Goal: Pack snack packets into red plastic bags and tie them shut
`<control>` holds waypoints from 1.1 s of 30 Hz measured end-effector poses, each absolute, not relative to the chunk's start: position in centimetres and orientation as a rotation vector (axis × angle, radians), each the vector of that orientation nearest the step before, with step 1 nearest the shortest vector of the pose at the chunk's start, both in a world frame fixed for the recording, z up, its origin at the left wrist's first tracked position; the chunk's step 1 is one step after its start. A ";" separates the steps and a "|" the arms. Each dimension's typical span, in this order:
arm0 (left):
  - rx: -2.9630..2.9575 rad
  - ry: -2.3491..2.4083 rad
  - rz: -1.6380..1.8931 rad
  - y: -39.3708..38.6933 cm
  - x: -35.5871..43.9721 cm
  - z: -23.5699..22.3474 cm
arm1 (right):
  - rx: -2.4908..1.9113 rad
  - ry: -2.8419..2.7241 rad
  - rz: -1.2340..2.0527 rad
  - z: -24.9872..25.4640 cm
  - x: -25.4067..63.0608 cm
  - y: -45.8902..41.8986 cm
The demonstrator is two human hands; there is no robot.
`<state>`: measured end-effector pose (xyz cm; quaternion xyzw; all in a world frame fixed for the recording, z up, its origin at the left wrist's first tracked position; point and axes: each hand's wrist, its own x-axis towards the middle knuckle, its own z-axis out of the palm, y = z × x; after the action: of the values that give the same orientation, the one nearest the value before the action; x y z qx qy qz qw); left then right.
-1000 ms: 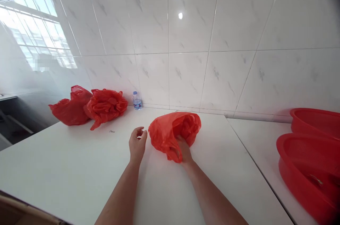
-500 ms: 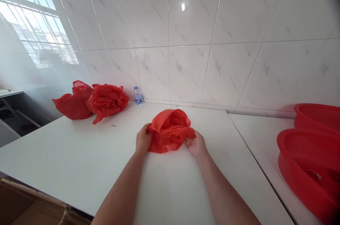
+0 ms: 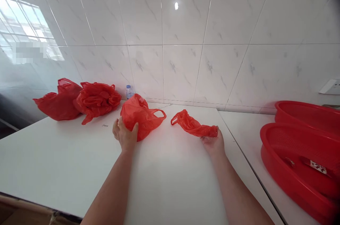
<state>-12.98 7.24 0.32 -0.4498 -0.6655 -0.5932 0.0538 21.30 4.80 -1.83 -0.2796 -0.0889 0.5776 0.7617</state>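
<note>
My left hand rests against the lower front of a bulging red plastic bag, its thumb and fingers spread over it. One looped handle of that bag points right. To the right, my right hand grips the end of a second, bunched red plastic bag, held low above the white table. A loop handle sticks out at this bag's left end. A gap separates the two bags.
Two more red plastic bags, one full and one crumpled, sit at the back left. A small water bottle stands by the tiled wall. Two red plastic baskets are at the right, beyond a table seam. Cardboard shows below the near-left edge.
Both hands were at one red bag in the middle. A bunched bag has come away to the right in my right hand, while the bulging bag has shifted left with my left hand.
</note>
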 end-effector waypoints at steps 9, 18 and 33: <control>-2.647 -1.840 -1.977 3.3 -1.8 -0.6 | -0.833 -1.003 1.557 -1.2 21.5 0.5; -3.189 -1.538 -2.984 3.9 2.6 -0.1 | -1.363 -1.460 0.890 -2.0 18.8 0.3; -1.975 -1.868 -3.214 5.7 -1.6 -1.2 | -1.590 -0.953 0.479 -0.3 22.8 0.2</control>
<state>-1.56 5.67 -1.18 -0.4038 -0.3821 -0.6573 -0.5088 22.85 0.16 -0.26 -0.6791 -0.4069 0.2046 0.5757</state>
